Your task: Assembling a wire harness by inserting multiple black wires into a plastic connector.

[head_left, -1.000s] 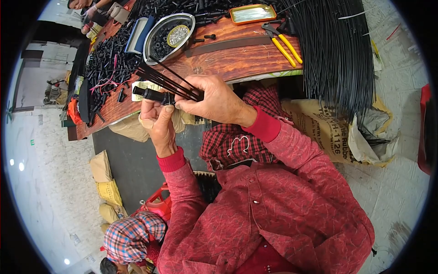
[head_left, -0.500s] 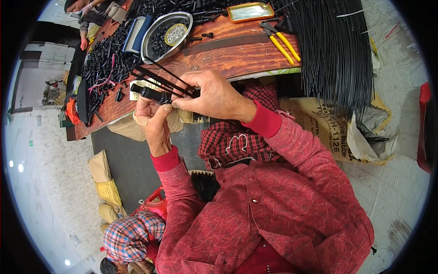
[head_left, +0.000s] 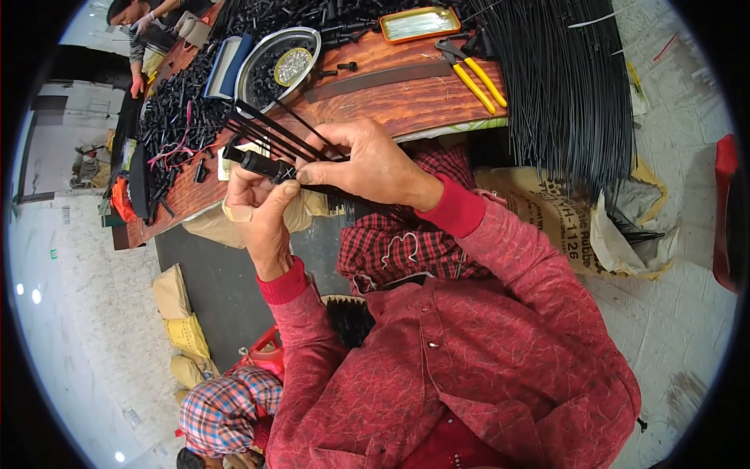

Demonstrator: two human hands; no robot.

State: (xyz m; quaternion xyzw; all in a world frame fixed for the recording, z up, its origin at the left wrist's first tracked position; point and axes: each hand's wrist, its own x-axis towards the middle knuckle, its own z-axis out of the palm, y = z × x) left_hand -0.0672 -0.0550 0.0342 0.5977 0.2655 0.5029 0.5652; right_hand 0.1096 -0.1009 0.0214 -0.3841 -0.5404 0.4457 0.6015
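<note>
Above the table's near edge, my left hand (head_left: 264, 205) grips a short black plastic tube (head_left: 264, 165), with the thumb pressed near its right end. A pale bandage-like wrap (head_left: 237, 213) covers one of its fingers. My right hand (head_left: 361, 162) pinches several thin black rods (head_left: 275, 134), which stick out to the upper left over the tube. Its thumb meets the tube's end, beside my left thumb. Thin light strands show on the tube near both thumbs. What lies inside the right palm is hidden.
Yellow-handled pliers (head_left: 476, 78), a dark flat strip (head_left: 383, 81), a metal bowl (head_left: 242, 72) and an orange-rimmed tray (head_left: 418, 25) lie on the wooden table (head_left: 351, 109). Black parts (head_left: 168, 117) heap up left; long black rods (head_left: 566, 94) hang right. Two other people work nearby.
The rods in my right hand have fanned out a little more, and its fingers have shifted slightly right. The tube stays in my left hand. The whole view has shifted slightly.
</note>
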